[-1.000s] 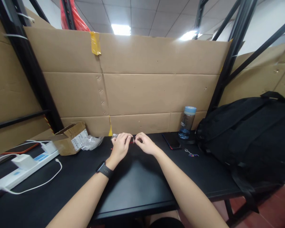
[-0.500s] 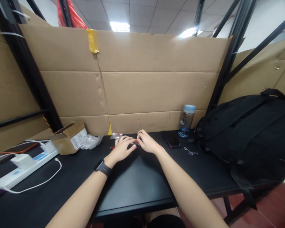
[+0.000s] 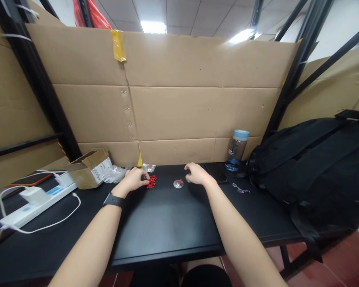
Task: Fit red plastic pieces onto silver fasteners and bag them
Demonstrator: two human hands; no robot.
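Observation:
On the black table, a small pile of red hook-like pieces lies beside my left hand. The fingers of that hand are bent, with thumb and index slightly apart at the pile's left edge; whether they grip a piece is too small to make out. A clear round disc, resembling a suction cup, with a red bit on top, rests on the table between my hands. Right of the disc hovers my right hand, fingers curved and apart, holding nothing visible. A small clear plastic packet with something red lies behind the pile.
At left are an opened cardboard box, crumpled clear plastic and a white power strip with cables. To the right are a phone, a water bottle, a small keychain-like item and a black backpack. Cardboard walls the back.
My hands were together over the disc and have moved apart. The left went left to the red pieces and the right went right, leaving the disc on the table. The view shifted slightly.

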